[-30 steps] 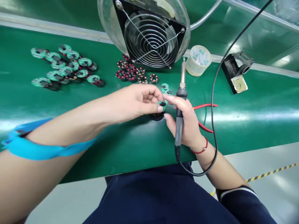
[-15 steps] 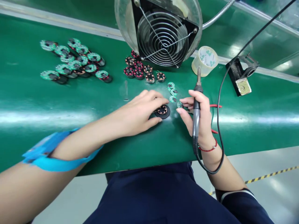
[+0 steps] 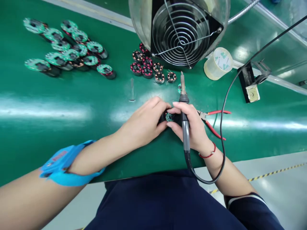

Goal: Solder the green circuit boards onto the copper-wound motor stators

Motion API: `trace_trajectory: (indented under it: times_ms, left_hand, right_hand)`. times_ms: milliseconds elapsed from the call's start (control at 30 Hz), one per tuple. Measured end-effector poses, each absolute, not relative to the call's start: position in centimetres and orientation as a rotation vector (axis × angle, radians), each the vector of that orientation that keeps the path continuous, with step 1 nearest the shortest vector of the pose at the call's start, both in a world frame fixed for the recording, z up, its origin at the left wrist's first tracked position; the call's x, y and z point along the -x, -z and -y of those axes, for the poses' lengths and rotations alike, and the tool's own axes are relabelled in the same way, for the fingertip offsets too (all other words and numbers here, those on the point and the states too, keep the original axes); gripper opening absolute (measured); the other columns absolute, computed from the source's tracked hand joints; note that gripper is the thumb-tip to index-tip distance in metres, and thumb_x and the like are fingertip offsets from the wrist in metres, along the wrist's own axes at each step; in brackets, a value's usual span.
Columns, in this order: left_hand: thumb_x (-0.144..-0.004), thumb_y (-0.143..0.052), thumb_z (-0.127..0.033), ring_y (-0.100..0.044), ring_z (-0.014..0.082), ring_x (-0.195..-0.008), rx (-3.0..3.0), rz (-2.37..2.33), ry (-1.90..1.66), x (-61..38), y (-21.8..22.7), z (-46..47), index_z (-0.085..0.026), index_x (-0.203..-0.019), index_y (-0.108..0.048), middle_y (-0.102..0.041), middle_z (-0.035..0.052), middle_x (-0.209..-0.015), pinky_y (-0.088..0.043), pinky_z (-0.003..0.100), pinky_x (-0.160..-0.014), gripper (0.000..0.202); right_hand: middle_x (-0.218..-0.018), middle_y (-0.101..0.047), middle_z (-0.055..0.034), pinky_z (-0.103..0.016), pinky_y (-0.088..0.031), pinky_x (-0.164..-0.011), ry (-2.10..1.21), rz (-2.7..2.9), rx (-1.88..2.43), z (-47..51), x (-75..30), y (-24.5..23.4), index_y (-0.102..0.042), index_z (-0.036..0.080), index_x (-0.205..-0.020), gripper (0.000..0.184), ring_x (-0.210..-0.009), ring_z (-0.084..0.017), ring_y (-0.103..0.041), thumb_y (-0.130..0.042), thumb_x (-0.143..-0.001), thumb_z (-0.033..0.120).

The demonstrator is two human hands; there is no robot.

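Note:
My left hand (image 3: 148, 123) is closed at the side of a small copper-wound motor stator, now mostly hidden, on a round black base (image 3: 162, 118). In my right hand (image 3: 194, 127) a soldering iron (image 3: 185, 135) lies between the fingers, its tip pointing away from me. The thumb and fingertips of that same hand pinch a small green circuit board (image 3: 169, 117) over the stator. Whether the board touches the stator, I cannot tell. Past the iron's tip, loose green circuit boards (image 3: 179, 88) are partly covered by the iron.
Red-handled pliers (image 3: 213, 127) lie right of my right hand. Wound stators (image 3: 147, 72) sit before a fan (image 3: 182, 41). Assembled motors with green boards (image 3: 70, 54) stand at the left. A tape roll (image 3: 217, 68) and an iron stand (image 3: 249, 80) are at the back right; the iron's cable (image 3: 223, 118) loops nearby.
My right hand has moved left with the soldering iron and circuit board, bringing the board over the stator beside my left hand. The pliers are now more exposed. The camera view has shifted slightly.

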State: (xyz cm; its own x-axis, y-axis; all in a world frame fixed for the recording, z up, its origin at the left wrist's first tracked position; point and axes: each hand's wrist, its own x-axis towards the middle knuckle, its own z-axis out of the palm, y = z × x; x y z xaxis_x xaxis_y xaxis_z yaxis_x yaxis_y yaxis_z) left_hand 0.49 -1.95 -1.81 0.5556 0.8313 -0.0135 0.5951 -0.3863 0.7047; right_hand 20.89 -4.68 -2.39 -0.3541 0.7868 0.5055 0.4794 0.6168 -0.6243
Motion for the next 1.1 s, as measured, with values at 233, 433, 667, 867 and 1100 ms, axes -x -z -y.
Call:
trace_trajectory:
  times_ms: [233, 433, 667, 867, 1100]
  left_hand:
    - [-0.090, -0.051, -0.026, -0.064, 0.0230, -0.078, -1.921, -1.109, -0.443, 0.9, 1.1, 0.6, -0.023, -0.111, -0.056, -0.065, 0.0034, -0.094, -0.051, 0.038, -0.077, 0.022]
    - [-0.091, -0.049, -0.027, -0.061, 0.0190, -0.074, -1.923, -1.027, -0.455, 0.7, 0.4, -0.3, -0.024, -0.090, -0.058, -0.066, 0.0006, -0.085, -0.046, 0.034, -0.077, 0.009]
    - [-0.089, -0.061, -0.035, -0.060, 0.0172, -0.067, -1.697, -1.024, -0.553, 0.3, 0.8, -0.4, -0.023, -0.085, -0.066, -0.067, -0.0012, -0.075, -0.045, 0.031, -0.065, 0.014]
    - [-0.089, -0.062, -0.030, -0.061, 0.0177, -0.069, -1.660, -1.008, -0.578, 0.1, 1.3, -0.3, -0.023, -0.083, -0.065, -0.068, -0.0011, -0.074, -0.046, 0.032, -0.065, 0.010]
    - [-0.089, -0.062, -0.032, -0.063, 0.0180, -0.069, -1.642, -1.019, -0.555, 0.1, 1.2, -0.4, -0.022, -0.088, -0.068, -0.069, -0.0007, -0.076, -0.048, 0.032, -0.066, 0.012]
  right_hand:
    - [-0.113, -0.082, -0.0056, -0.042, -0.058, -0.081, -0.291, 2.108, 1.167, 4.7, -20.7, 2.3, -0.053, 0.029, -0.146, 0.032, -0.093, -0.026, -0.070, -0.056, -0.114, 0.038]
    - [-0.130, -0.078, -0.0058, -0.044, -0.060, -0.091, -0.488, 2.126, 1.215, 4.7, -21.0, 3.1, -0.047, 0.035, -0.155, 0.043, -0.102, -0.025, -0.074, -0.055, -0.114, 0.043]
    - [-0.130, -0.077, -0.0059, -0.044, -0.062, -0.093, -0.434, 2.056, 1.144, 4.9, -20.7, 2.0, -0.046, 0.036, -0.156, 0.050, -0.106, -0.026, -0.074, -0.064, -0.110, 0.036]
    - [-0.108, -0.077, -0.0025, -0.045, -0.061, -0.087, -0.332, 2.011, 1.254, 5.4, -18.3, 0.5, -0.052, 0.034, -0.144, 0.033, -0.091, -0.024, -0.070, -0.053, -0.112, 0.027]
    - [-0.095, -0.074, -0.0003, -0.043, -0.057, -0.081, -0.260, 1.916, 1.284, 5.0, -18.0, 2.4, -0.056, 0.035, -0.139, 0.030, -0.084, -0.023, -0.066, -0.052, -0.111, 0.025]
